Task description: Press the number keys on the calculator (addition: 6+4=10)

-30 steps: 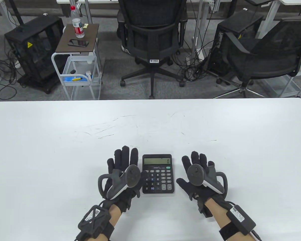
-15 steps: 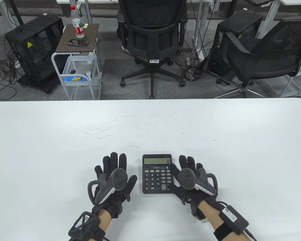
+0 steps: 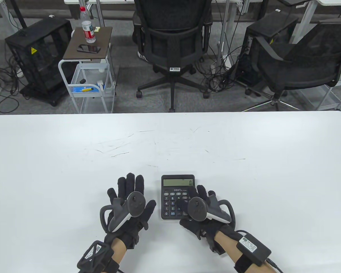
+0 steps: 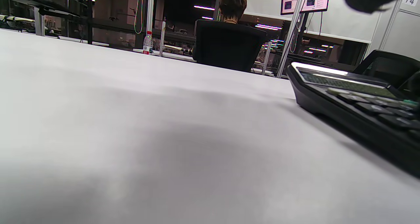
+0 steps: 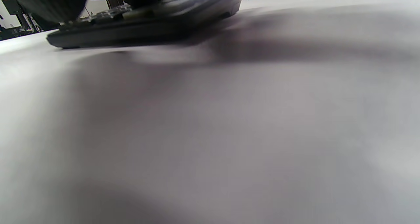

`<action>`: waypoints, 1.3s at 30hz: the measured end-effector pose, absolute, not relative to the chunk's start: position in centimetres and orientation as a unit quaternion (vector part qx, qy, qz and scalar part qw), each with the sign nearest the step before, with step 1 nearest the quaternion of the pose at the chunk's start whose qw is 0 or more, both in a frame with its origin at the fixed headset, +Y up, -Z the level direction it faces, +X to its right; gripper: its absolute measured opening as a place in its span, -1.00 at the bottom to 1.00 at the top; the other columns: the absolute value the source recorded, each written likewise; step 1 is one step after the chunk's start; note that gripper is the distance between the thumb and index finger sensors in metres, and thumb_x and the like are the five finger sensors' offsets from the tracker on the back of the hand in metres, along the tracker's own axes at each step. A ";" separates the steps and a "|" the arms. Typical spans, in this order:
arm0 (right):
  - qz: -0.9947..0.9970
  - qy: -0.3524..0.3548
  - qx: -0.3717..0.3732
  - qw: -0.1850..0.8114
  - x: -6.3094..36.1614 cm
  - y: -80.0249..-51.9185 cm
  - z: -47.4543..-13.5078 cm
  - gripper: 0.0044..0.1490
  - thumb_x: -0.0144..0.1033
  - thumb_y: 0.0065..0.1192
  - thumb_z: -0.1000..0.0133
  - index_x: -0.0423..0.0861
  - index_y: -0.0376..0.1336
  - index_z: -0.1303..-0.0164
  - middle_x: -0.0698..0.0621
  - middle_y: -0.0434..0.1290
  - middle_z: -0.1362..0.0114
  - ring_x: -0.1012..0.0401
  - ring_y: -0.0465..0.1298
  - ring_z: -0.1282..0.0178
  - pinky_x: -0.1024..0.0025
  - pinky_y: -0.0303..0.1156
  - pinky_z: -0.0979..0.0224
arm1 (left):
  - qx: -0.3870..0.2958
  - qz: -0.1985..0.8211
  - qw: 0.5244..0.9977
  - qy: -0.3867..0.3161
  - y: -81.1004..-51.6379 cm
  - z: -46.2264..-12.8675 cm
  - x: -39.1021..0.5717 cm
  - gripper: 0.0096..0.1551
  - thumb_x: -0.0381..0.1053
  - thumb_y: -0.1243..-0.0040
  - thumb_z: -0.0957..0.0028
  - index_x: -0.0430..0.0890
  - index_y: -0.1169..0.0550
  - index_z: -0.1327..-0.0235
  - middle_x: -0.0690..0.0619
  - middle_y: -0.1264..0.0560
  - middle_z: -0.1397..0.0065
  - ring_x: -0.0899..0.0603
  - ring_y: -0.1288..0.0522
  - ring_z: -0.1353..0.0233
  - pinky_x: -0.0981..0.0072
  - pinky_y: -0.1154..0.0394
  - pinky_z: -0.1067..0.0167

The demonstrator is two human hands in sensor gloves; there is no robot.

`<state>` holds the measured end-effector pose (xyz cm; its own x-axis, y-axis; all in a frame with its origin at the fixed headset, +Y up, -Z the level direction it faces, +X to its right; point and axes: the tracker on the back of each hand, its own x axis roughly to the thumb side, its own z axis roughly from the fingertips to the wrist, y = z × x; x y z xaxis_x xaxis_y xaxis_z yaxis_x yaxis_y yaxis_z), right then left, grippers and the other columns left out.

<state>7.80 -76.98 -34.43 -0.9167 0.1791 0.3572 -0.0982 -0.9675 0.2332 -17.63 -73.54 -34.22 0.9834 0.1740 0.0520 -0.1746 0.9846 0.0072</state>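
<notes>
Right hand [image 3: 200, 209] over calculator [image 3: 170, 199] keypad, probably aiming for 6; fingers spread, holding nothing. Left hand [image 3: 130, 203] flat, empty, aside.

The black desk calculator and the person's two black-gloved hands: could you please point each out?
black desk calculator [image 3: 177, 182], table view, on its display.
left hand [image 3: 130, 202], table view, on the tracker on its back.
right hand [image 3: 197, 210], table view, on its tracker.

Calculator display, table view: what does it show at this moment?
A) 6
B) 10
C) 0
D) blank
C: the calculator display reads a single 0 at its right end, while the right hand lies over the right-hand keys and the left hand lies on the table beside it.
</notes>
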 end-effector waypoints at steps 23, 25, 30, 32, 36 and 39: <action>0.961 0.141 0.213 0.107 10.1 -75.5 -33.8 -0.10 0.33 0.12 0.05 0.38 0.01 -0.54 -0.10 -0.25 -0.77 -0.22 -0.25 -0.70 -0.34 -0.22 -0.56 | 0.004 0.078 0.997 -0.029 -73.6 -34.1 -17.3 0.09 0.50 -0.04 0.07 0.16 0.15 -0.55 0.10 0.23 -0.73 -0.27 0.20 -0.72 -0.43 0.18 -0.50; 0.959 0.143 0.217 0.109 10.1 -75.4 -33.7 -0.13 0.32 0.12 0.04 0.37 0.05 -0.53 -0.10 -0.22 -0.77 -0.22 -0.24 -0.70 -0.34 -0.21 -0.56 | 0.003 0.077 0.997 -0.028 -73.6 -34.1 -17.3 0.09 0.50 -0.05 0.07 0.17 0.15 -0.54 0.10 0.23 -0.73 -0.27 0.20 -0.72 -0.43 0.19 -0.50; 0.957 0.143 0.224 0.113 10.1 -75.5 -33.7 -0.16 0.30 0.13 0.05 0.36 0.12 -0.50 -0.10 -0.18 -0.77 -0.22 -0.21 -0.70 -0.34 -0.20 -0.57 | -0.002 0.077 0.997 -0.025 -73.6 -34.1 -17.4 0.10 0.50 -0.04 0.07 0.16 0.18 -0.54 0.10 0.25 -0.73 -0.27 0.21 -0.72 -0.43 0.19 -0.50; 0.957 0.143 0.225 0.111 10.0 -75.5 -33.7 -0.18 0.30 0.13 0.05 0.35 0.14 -0.49 -0.10 -0.18 -0.77 -0.22 -0.21 -0.70 -0.33 -0.20 -0.57 | -0.003 0.077 0.997 -0.024 -73.6 -34.0 -17.4 0.10 0.50 -0.04 0.07 0.16 0.17 -0.54 0.09 0.25 -0.73 -0.27 0.21 -0.72 -0.43 0.19 -0.50; 0.958 0.141 0.221 0.113 9.9 -75.9 -33.8 -0.22 0.29 0.13 0.04 0.35 0.18 -0.45 -0.07 -0.13 -0.77 -0.22 -0.19 -0.70 -0.32 -0.18 -0.57 | -0.002 0.076 0.997 -0.023 -73.6 -34.0 -17.4 0.11 0.50 -0.03 0.07 0.15 0.19 -0.53 0.08 0.26 -0.73 -0.28 0.21 -0.72 -0.43 0.19 -0.50; 0.956 0.141 0.219 0.139 10.0 -76.1 -34.2 -0.25 0.26 0.14 0.04 0.31 0.22 -0.41 -0.04 -0.09 -0.77 -0.21 -0.19 -0.70 -0.31 -0.17 -0.58 | -0.003 0.076 0.997 -0.023 -73.6 -34.0 -17.4 0.10 0.50 -0.03 0.06 0.15 0.19 -0.53 0.08 0.26 -0.73 -0.28 0.21 -0.72 -0.43 0.19 -0.50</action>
